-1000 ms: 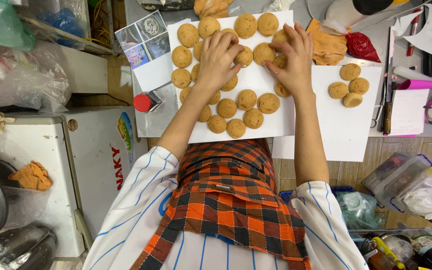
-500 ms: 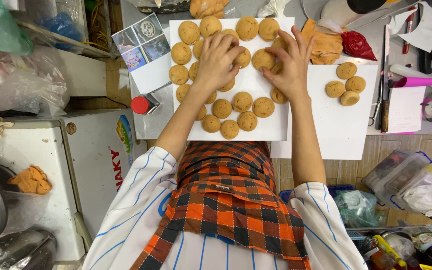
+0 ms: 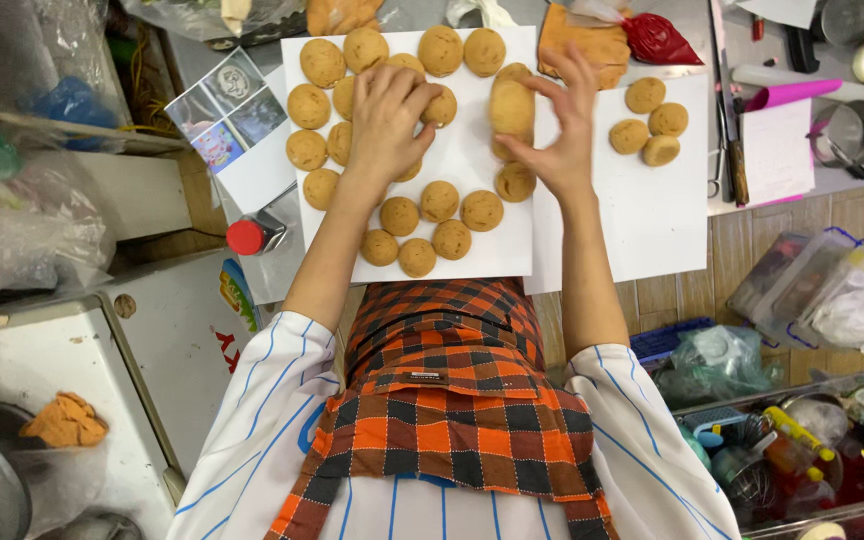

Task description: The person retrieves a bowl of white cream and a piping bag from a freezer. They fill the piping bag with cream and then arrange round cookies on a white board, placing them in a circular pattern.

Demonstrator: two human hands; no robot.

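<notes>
My right hand has lifted one dough ball off the left sheet; my thumb and fingers are wrapped loosely around its right side, and it looks blurred and stretched, taller than the rest. My left hand lies palm down, fingers spread, flat on the balls in the middle of that sheet, pressing on them without closing around any single one.

I count about nineteen tan balls that show on the left sheet, though my left hand hides some, so the exact number is uncertain. They sit in loose rows: four along the top edge, a column of three down the left side, and a cluster of five nearest my apron. On the right sheet there are four balls in a tight group near its top, touching one another.

The balls are round, matte and slightly speckled, like smooth kneaded dough, a golden brown. Both sheets are plain white paper, rectangular, lying edge to edge on the table. Beyond them sits a crumpled orange-brown bag and a small red wrapper. A red-capped bottle lies just left of the left sheet. My apron is orange and dark plaid cloth over a white striped shirt.
</notes>
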